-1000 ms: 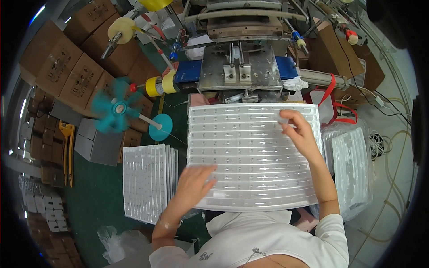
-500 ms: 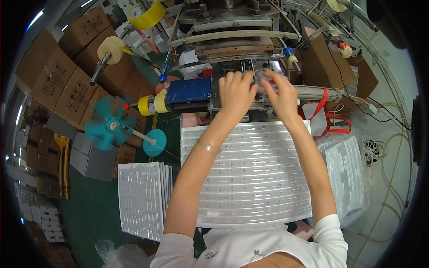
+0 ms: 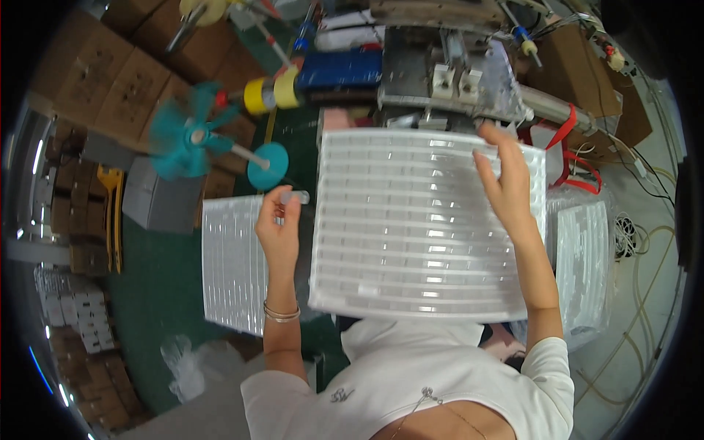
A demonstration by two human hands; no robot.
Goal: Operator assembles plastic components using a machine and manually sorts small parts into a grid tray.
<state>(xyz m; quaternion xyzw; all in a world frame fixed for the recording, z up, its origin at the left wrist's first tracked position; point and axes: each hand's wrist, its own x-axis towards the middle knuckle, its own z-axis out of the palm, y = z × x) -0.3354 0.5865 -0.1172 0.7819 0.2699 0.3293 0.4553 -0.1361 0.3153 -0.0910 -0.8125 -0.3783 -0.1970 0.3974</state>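
My left hand (image 3: 277, 229) is raised to the left of a wide white ribbed tray (image 3: 381, 220). Its thumb and fingers pinch a small clear cylindrical piece (image 3: 296, 197). Over the tray's far right corner, my right hand (image 3: 507, 180) has its fingers apart and nothing visible between them. The tray lies in front of me, its rows divided by raised ridges. Just beyond its far edge stands a machine with a dark metal plate (image 3: 411, 73) and two small silver blocks (image 3: 455, 82).
To the left stand a stack of white trays (image 3: 233, 257) and a spinning teal fan (image 3: 195, 133). Cardboard boxes (image 3: 95, 95) rise behind the fan. At right are a plastic-wrapped bundle (image 3: 583, 249), a red-handled bag (image 3: 565, 158) and hoses on the floor.
Both hands have come back from the machine. My left hand has swung left and now holds the small clear piece; my right has moved over the tray. The whole view has shifted.
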